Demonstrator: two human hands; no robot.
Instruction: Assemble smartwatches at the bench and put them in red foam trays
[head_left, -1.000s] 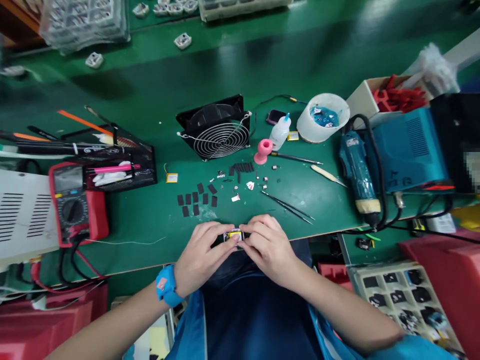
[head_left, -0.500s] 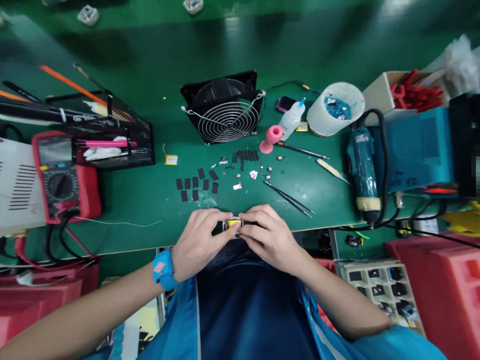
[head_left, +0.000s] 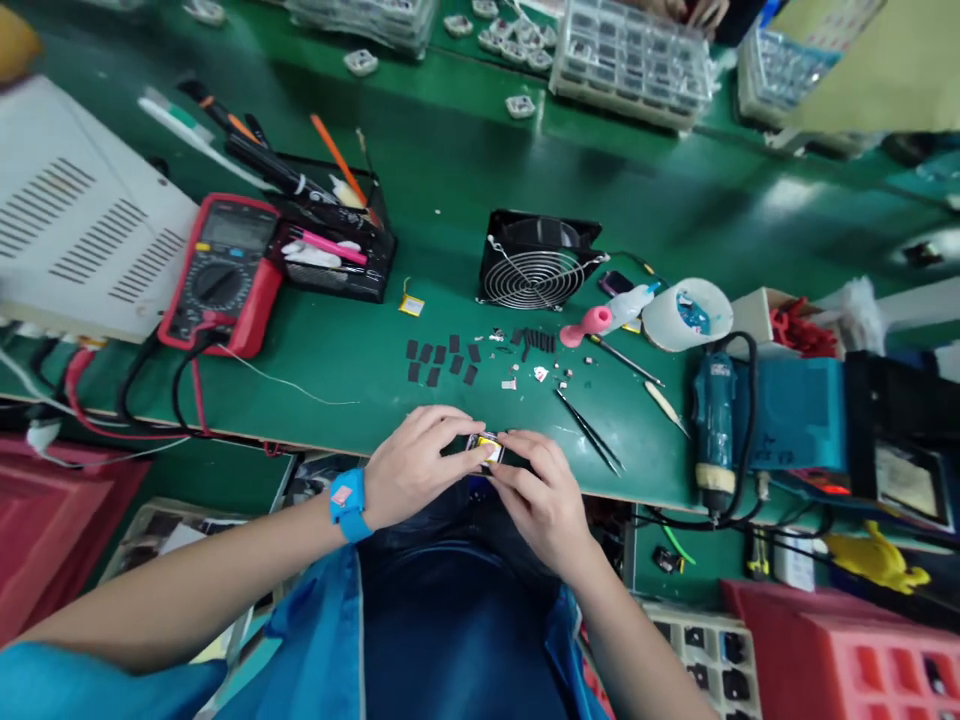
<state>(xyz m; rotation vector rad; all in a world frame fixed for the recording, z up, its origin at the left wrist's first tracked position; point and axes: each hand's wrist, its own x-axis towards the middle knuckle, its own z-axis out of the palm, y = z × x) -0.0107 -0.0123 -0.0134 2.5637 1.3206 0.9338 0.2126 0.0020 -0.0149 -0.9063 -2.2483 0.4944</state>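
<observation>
At the table's front edge I hold a small dark-cased electronic device with a yellow-edged flat battery in it. My left hand, with a blue strap at its wrist, is closed on the left side, its thumb on the battery. My right hand pinches the right side. The fingers hide much of the casing. Beyond my hands lie several black foam pads, a small white-and-red piece and tiny parts. Black tweezers lie to the right of them.
A fan, a pink-based bottle and a white tub stand behind. A red multimeter and a pen holder are left. At right are an electric screwdriver and a blue box. Another person's hand shows far off.
The view has turned and tilted up, so trays and another person's hand at the back now show. Both hands still hold the device at the table edge.
</observation>
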